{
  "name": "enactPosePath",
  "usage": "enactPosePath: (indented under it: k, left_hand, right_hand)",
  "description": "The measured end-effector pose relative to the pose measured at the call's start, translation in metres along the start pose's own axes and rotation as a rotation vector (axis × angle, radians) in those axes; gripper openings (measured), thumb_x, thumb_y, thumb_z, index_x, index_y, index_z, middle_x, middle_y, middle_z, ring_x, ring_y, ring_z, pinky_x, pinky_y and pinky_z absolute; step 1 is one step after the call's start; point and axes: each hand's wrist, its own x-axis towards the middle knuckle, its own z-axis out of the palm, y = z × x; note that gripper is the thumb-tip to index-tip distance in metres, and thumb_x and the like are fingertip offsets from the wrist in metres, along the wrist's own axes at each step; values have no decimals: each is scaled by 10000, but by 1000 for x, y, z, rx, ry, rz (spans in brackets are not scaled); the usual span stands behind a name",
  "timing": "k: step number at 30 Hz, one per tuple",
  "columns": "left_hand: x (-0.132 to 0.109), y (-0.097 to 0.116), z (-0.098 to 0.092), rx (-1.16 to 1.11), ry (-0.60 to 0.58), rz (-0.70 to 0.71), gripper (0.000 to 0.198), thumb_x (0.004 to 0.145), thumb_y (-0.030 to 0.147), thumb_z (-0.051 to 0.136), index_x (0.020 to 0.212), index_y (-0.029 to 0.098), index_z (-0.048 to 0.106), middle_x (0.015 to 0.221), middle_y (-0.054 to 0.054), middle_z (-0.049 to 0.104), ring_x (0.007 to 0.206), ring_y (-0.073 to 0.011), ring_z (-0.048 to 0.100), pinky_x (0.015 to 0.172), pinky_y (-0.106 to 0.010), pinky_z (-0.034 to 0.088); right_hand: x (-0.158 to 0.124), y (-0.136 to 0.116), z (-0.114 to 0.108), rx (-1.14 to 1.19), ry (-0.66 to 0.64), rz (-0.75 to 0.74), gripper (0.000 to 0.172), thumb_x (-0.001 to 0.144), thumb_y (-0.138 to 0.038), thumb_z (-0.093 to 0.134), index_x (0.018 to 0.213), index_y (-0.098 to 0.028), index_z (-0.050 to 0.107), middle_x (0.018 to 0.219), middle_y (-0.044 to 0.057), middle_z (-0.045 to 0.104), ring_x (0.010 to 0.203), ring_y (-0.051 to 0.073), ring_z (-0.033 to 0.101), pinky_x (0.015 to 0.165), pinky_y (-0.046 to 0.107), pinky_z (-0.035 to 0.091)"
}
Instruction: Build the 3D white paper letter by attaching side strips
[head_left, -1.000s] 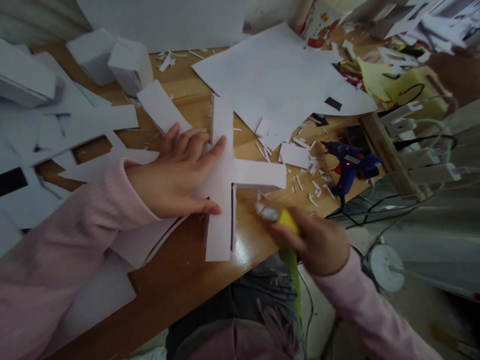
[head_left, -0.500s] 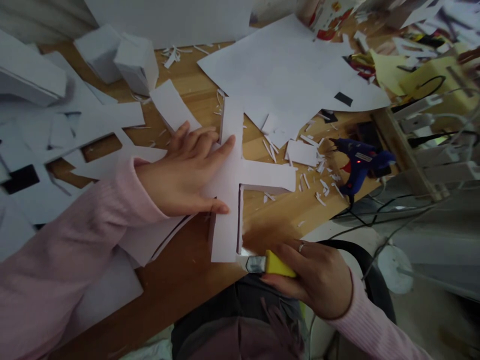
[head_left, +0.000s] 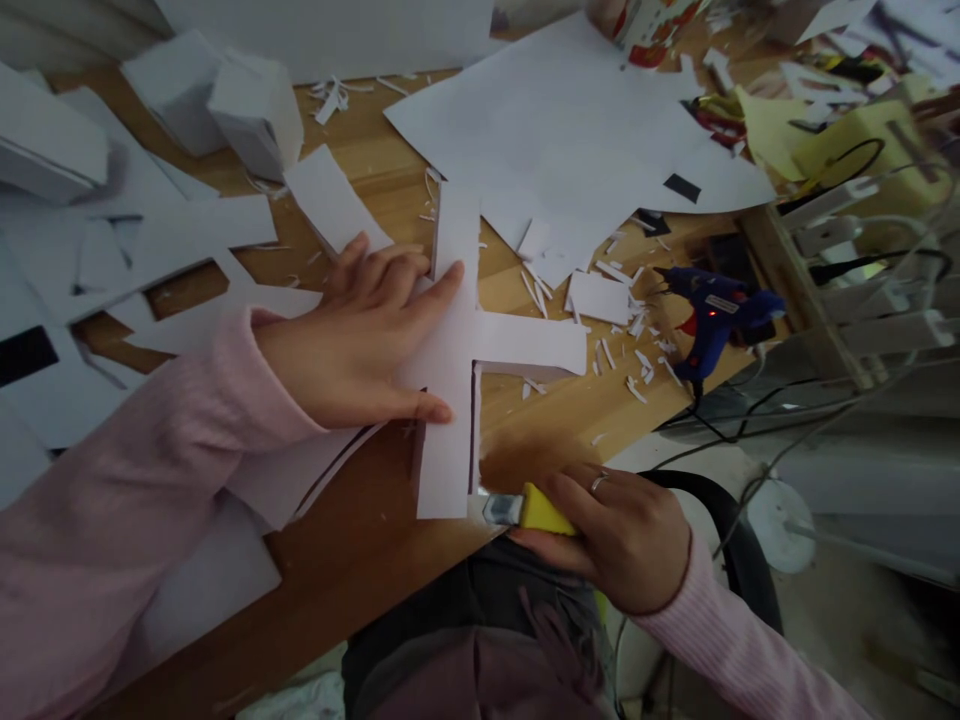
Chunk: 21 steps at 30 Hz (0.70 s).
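Note:
Under the spread fingers of my left hand (head_left: 367, 340), a white foam-board piece (head_left: 450, 450) with projecting arms lies flat on the wooden table. The thumb and index finger press on its upright strip, and the palm hides its left part. My right hand (head_left: 622, 530) is closed around a yellow utility knife (head_left: 547, 512) near the table's front edge. Its metal blade end points left and meets the lower right corner of the piece. Whether the tip is in the board or just beside it, I cannot tell.
A blue glue gun (head_left: 712, 310) with a red light stands at the right, by a wooden frame (head_left: 810, 300) and cables. Behind lies a large white sheet (head_left: 570, 140). White boxes (head_left: 259, 110) and cut boards (head_left: 187, 230) cover the left; scraps (head_left: 637, 370) are scattered about.
The whole view has shifted slightly. My left hand keeps pressing the board, and the knife stays at the lower right corner, with little movement against the piece.

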Motion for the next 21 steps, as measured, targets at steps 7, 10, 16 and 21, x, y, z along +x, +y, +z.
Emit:
enactPosePath:
  k: [7, 10, 16, 21]
  left_hand:
    - [2, -2, 0, -16, -9, 1, 1146, 683, 706, 542, 1495, 44, 80, 1447, -259, 250, 1423, -386, 95, 1135, -569, -34]
    - [2, -1, -1, -6, -46, -20, 1148, 693, 656, 605, 1489, 18, 80, 1439, -284, 238, 1415, -402, 86, 1128, -580, -31]
    - [2, 2, -1, 3, -49, -27, 1150, 704, 621, 645, 1492, 25, 57, 1446, -288, 218, 1416, -407, 63, 1123, -582, -29]
    - [2, 0, -1, 5, -32, -16, 1142, 709, 629, 634, 1496, 34, 58, 1446, -282, 233, 1417, -396, 78, 1128, -578, -22]
  right_hand:
    - [3, 8, 2, -36, 51, 15, 499, 944, -566, 402, 805, -161, 658, 619, 22, 630, 546, 129, 554, 531, 264, 341]
    - [4, 9, 6, 2, 94, 6, 488, 944, -556, 413, 829, -151, 658, 630, 27, 641, 548, 128, 572, 530, 256, 370]
    - [0, 6, 5, 90, 110, 71, 468, 952, -532, 414, 844, -133, 634, 629, 34, 643, 524, 127, 583, 483, 247, 384]
    - [-5, 5, -9, 177, 113, 110, 484, 962, -545, 370, 841, -141, 608, 597, 17, 609, 493, 110, 573, 471, 230, 387]
